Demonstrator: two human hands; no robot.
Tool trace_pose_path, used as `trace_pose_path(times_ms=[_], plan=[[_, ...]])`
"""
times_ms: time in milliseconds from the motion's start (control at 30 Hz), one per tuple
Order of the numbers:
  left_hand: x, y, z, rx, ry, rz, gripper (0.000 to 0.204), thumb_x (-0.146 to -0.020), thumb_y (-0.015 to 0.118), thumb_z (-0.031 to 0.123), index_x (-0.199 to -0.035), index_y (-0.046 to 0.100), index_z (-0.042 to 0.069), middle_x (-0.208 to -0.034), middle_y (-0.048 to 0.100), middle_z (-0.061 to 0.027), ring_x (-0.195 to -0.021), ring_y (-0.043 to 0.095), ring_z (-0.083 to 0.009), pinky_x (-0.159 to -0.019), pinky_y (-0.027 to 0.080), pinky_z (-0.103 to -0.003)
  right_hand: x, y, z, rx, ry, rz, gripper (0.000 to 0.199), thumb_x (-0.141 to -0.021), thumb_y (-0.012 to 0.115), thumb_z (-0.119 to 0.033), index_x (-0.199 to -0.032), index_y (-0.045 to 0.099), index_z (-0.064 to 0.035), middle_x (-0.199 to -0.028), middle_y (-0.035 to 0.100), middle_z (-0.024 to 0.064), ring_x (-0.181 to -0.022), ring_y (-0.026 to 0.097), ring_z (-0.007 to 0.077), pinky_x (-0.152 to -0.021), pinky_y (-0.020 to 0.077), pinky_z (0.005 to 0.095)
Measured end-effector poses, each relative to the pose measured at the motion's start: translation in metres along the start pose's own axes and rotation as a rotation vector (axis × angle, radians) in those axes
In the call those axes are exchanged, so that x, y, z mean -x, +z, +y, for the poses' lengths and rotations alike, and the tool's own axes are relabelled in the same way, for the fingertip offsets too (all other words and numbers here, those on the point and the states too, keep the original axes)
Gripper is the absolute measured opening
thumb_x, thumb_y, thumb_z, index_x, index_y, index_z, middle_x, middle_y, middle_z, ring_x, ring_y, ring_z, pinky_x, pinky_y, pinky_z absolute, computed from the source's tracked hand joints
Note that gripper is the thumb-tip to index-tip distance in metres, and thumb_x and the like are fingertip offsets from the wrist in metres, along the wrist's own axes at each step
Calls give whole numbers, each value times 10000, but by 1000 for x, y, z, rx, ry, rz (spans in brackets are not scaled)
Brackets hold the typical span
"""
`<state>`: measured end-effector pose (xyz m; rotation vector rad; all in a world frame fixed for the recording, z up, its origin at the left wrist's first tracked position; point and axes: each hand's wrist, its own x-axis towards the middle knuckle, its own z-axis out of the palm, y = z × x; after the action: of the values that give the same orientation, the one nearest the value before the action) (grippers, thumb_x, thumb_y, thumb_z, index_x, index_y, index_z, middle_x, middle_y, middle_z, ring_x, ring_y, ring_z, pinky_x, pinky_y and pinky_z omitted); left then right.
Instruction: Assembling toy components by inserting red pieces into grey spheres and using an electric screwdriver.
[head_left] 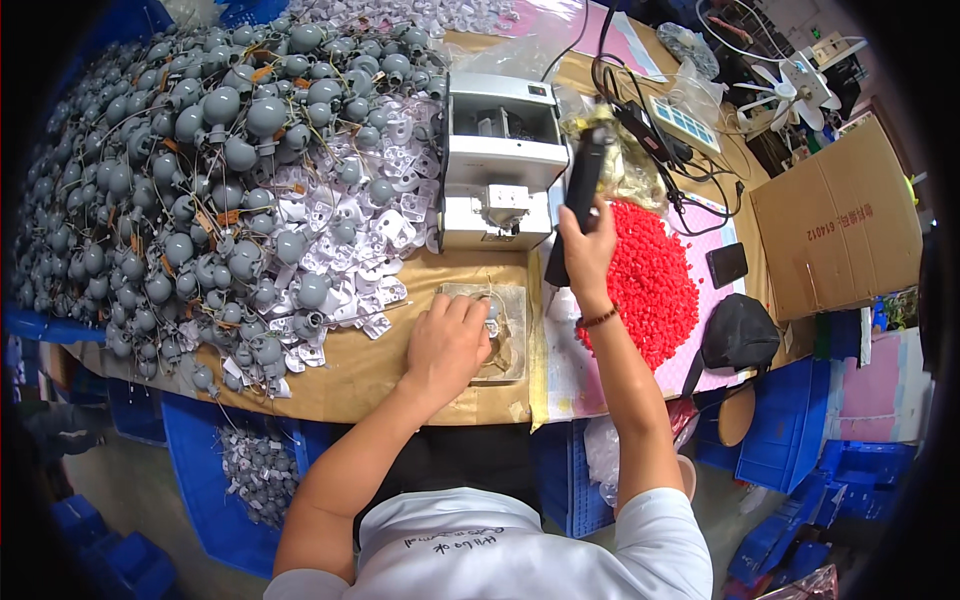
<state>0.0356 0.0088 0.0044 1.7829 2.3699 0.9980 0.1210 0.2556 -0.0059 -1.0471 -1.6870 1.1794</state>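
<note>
In my right hand (590,245) is a long black electric screwdriver (583,190), held nearly upright with my fingers wrapped round it. Its lower end is over the table, right of the white machine. My left hand (447,342) lies with bent fingers on a small pale square fixture block (505,366) at the table's front. Between those fingers and the block shows part of a grey round piece (491,308); the rest is hidden. A pile of red plastic pieces (650,285) lies right of my right hand.
A huge heap of grey ball-shaped parts with wires (240,155) and white plastic brackets (360,240) fills the left. The white machine (500,160) stands behind the block. To the right are a phone (727,265), a black pouch (740,333), a power strip (685,125) and a cardboard box (835,225).
</note>
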Motion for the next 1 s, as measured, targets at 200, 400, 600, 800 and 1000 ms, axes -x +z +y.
trace_pose_path(times_ms=[200, 400, 600, 800, 1000], plan=[[0, -4, -1, 10, 2, -12, 359, -790, 737, 127, -1141, 681, 82, -1022, 644, -61, -986, 590, -286, -789, 533, -409, 23, -8, -125, -638, -358, -139, 698, -950, 678, 37, -1538, 306, -21, -928, 640, 74, -783, 647, 156, -748, 568, 356], [-2, -2, -1, 45, -8, -20, 362, -790, 743, 129, -1143, 678, 83, -1024, 647, -76, -981, 593, -297, -797, 540, -411, -1, 32, -145, -515, -475, -213, 583, -905, 674, 113, -1415, 415, 1, -825, 659, 65, -679, 675, 175, -670, 566, 327], [-1, -2, -1, 37, -22, -23, 380, -778, 767, 127, -1146, 689, 77, -1012, 658, -88, -980, 601, -315, -812, 547, -431, -21, 61, -141, -513, -302, -231, 376, -854, 785, 9, -1107, 509, -23, -776, 663, 36, -621, 657, 122, -597, 543, 274], [0, -1, -4, 42, -28, -11, 372, -793, 741, 142, -1154, 678, 83, -1019, 650, -71, -996, 600, -306, -808, 546, -431, 24, 39, -140, -471, -120, -343, 733, -856, 708, 42, -1494, 351, 92, -781, 665, 67, -622, 646, 163, -622, 535, 313], [-4, -5, 1, 68, -52, -59, 347, -789, 750, 111, -1118, 660, 48, -1003, 642, -99, -982, 587, -344, -817, 528, -463, 73, 16, -127, -495, -183, -395, 773, -866, 673, 110, -1536, 290, 69, -808, 657, 56, -680, 649, 145, -665, 545, 294]])
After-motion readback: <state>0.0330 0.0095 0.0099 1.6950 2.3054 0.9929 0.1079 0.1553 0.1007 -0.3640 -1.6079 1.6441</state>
